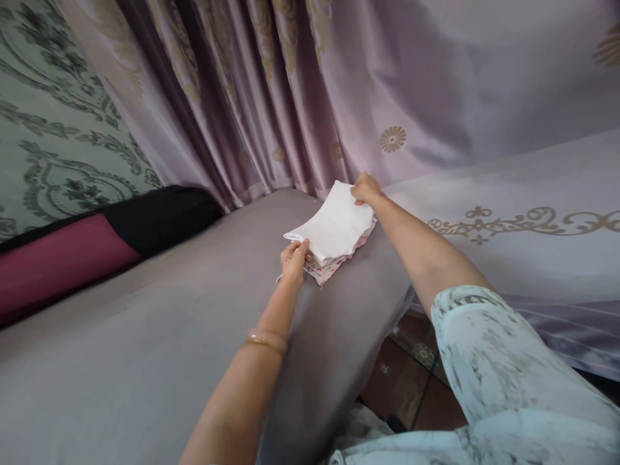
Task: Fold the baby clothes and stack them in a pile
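A folded white cloth (334, 219) lies over a small stack of folded, patterned cloths (320, 274) whose red-and-pink printed edges show beneath it. My left hand (293, 259) pinches the near left corner of the white cloth, thumb on top. At its far right corner, my right hand (367, 188) is closed on the edge with the fingers curled. Whether either hand also grips the cloths underneath is hidden. The stack rests near the far end of a bed with a smooth grey sheet (145, 336).
Behind the bed hang mauve curtains (290, 110) with gold motifs, reaching down the right side too. A black and dark-red bolster (165, 219) lies along the patterned wall at left. Brown floor tiles (402, 374) show below the bed's right edge.
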Available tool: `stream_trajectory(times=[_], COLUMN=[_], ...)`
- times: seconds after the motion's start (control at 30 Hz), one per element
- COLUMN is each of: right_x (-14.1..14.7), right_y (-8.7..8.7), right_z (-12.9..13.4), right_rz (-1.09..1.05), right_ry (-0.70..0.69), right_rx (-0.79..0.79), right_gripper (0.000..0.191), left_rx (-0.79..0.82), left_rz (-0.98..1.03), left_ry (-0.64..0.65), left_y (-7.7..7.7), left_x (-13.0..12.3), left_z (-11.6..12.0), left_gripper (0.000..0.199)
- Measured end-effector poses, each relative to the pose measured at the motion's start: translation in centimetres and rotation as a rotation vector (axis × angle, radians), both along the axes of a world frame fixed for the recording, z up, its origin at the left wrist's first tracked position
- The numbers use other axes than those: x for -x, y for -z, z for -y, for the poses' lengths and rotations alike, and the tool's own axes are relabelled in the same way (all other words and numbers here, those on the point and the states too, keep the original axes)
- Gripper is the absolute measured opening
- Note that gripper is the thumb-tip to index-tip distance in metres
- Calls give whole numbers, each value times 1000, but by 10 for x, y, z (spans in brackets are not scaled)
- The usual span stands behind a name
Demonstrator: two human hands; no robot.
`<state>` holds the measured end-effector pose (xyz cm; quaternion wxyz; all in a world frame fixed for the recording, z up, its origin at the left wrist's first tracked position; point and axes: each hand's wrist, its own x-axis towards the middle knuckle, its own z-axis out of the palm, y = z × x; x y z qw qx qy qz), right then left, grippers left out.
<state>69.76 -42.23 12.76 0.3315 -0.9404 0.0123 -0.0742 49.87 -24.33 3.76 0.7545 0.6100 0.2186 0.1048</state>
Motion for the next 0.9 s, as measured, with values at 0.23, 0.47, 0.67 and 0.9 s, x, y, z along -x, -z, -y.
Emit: stream_trajectory(times=[0.23,0.47,0.67,0.9], right_x=[0,7,27,34], right_y=[21,49,73,91], right_z=[4,3,-2,-4], right_rz=[-91,-39,141,300], right_ry=[16,34,7,58], right_rx=[256,330,408,394], right_gripper=[26,32,39,36], left_rx=[-30,-61,-109,-279], left_rz=[-21,23,122,291], left_ry=[-26,-66,-72,2], left_y=[24,32,45,55], left_x=[5,7,9,14], left_z=[5,10,12,16], left_gripper=[30,33,63,69])
